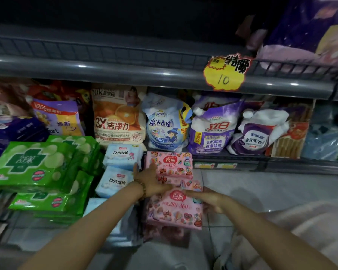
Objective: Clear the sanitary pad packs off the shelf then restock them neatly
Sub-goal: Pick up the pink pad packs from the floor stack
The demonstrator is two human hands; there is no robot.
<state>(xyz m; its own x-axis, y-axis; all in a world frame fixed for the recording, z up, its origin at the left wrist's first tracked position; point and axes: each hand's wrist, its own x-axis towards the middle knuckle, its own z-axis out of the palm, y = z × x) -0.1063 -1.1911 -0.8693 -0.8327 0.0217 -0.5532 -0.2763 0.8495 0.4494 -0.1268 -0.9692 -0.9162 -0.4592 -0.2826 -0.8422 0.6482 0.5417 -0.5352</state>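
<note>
A: Where are the pads sitting?

B: The pink pad packs are lying in a stepped pile below and in front of the detergent pouches (211,131). The far pink pack (170,162) is sitting at the back, a middle pink pack (185,183) is peeking out under it, and the near pink pack (176,211) is lying at the front. The blue pad packs (121,158) are stacking just left of them, touching. The green pad packs (33,166) are piling further left.

A: Left hand?

B: The left hand (152,180) is lying flat where the far and middle pink packs meet. Its fingers are stretching straight to the right, the thumb is pointing up, and it's gripping nothing. A bead bracelet (142,189) is sitting on that wrist.

A: Right hand?

B: The right hand (209,200) is resting on the top right corner of the near pink pack, one finger reaching left across its top. The lower fingers are blurring at the pack's edge, so I can't tell whether it's gripping.

A: Anything else?

B: A yellow price tag (224,75) is hanging on the upper shelf rail (105,71). A purple pack (310,32) is sitting on that shelf at right.
</note>
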